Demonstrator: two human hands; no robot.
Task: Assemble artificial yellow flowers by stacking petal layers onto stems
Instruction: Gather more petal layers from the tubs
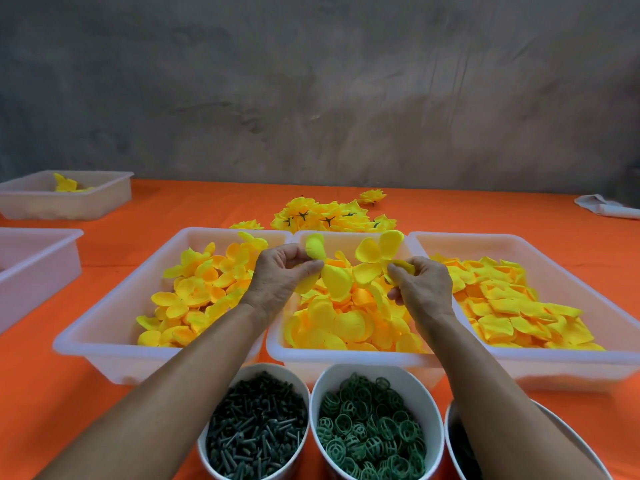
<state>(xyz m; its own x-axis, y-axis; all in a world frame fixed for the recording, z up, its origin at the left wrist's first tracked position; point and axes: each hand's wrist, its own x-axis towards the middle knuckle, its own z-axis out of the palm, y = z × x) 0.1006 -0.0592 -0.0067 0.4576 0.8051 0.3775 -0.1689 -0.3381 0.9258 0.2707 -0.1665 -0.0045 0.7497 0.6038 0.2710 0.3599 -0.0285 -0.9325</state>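
Both hands hover over the middle white tray [349, 356], which is full of loose yellow petal layers. My left hand [280, 275] pinches one yellow petal layer [334, 278] between thumb and fingers. My right hand [422, 282] pinches a second yellow petal layer [375, 252], lifted slightly higher. The two layers hang close together, nearly touching. No stem shows in either hand. A bowl of dark green stems [254, 427] stands at the front, beneath my left forearm.
Petal trays stand left [114, 327] and right [540, 362] of the middle one. A bowl of green ring cages [372, 424] and a third bowl [457, 441] sit in front. Finished yellow flowers [329, 214] lie heaped behind. Two more trays [65, 199] are at the far left.
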